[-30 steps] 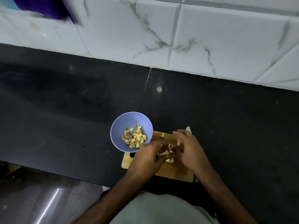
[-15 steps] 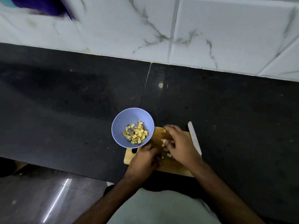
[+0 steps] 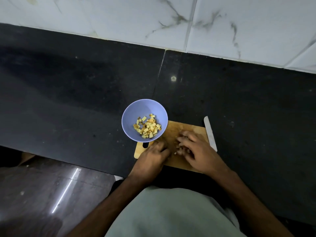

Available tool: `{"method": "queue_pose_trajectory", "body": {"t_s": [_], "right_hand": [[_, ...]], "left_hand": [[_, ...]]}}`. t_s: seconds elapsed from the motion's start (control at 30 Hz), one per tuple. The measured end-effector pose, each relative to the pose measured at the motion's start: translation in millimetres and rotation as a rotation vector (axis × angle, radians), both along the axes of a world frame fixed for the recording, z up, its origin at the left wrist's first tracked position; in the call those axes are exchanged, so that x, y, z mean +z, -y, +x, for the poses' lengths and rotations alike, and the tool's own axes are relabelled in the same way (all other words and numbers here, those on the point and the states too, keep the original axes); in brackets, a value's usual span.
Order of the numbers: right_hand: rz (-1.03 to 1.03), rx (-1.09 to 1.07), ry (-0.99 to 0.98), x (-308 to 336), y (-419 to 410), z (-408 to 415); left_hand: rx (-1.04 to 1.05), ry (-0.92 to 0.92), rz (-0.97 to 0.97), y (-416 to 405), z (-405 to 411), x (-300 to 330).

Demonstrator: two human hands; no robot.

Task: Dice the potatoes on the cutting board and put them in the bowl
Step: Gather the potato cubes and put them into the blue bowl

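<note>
Head view: a wooden cutting board (image 3: 172, 130) is seen at the near edge of the dark table (image 3: 239, 103), with a lavender bowl (image 3: 135, 110) overlapping the board's far-left corner; whether the bowl rests on the board or just beside it cannot be told. A heap of diced potato (image 3: 148, 126) is held in the bowl. A knife (image 3: 210, 132) is laid along the board's right edge, blade pointing to the far side, touched by neither hand. The left hand (image 3: 152, 155) is set at the board's near-left part, fingers curled inward toward the middle; whether cubes are enclosed cannot be told. The right hand (image 3: 193, 147) is spread over the board's centre, fingers bent down as if raking, with a few pale potato cubes (image 3: 179, 149) glimpsed under and between the fingertips; a firm grasp is not shown. The remaining cubes thus lie directly beneath the right hand and just right of the left hand, near the bowl. The cubes are judged light, firm, wet-surfaced and prone to slip or scatter; they are best scooped between cupped palms from both sides, not pinched singly. The dicing appears done; gathering is judged the step in hand.
</note>
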State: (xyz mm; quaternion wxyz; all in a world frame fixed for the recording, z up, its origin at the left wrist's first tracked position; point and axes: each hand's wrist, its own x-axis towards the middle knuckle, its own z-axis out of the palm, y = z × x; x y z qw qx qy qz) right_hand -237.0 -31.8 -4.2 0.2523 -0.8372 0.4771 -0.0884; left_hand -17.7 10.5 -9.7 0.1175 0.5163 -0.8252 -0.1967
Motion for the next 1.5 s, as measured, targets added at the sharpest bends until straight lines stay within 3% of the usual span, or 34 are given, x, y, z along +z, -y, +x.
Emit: {"method": "queue_pose_trajectory", "body": {"t_s": [0.2,0.4,0.67,0.93,1.03,1.17,1.3,1.5], "right_hand": [[0.173,0.023,-0.067,8,-18,12],[0.032,-0.043,-0.144,12,-13,22],[0.002,-0.156,-0.212,18,9,36],[0.213,-0.421,0.146,29,18,18],[0.258,-0.527,0.289,40,14,15],[0.286,-0.573,0.448,59,13,20],[0.237,-0.495,0.444,75,19,36],[0.169,-0.364,0.386,78,35,70]], "left_hand": [[-0.084,0.103,-0.036,-1,-1,10],[-0.038,0.084,0.079,3,-4,12],[0.03,0.103,0.173,8,-5,14],[0.018,0.086,0.236,15,-6,22],[0.026,-0.033,0.227,11,-6,28],[0.058,-0.218,0.071,10,-7,47],[0.186,-0.31,-0.081,15,-3,70],[0.451,-0.375,-0.123,23,14,80]]}}
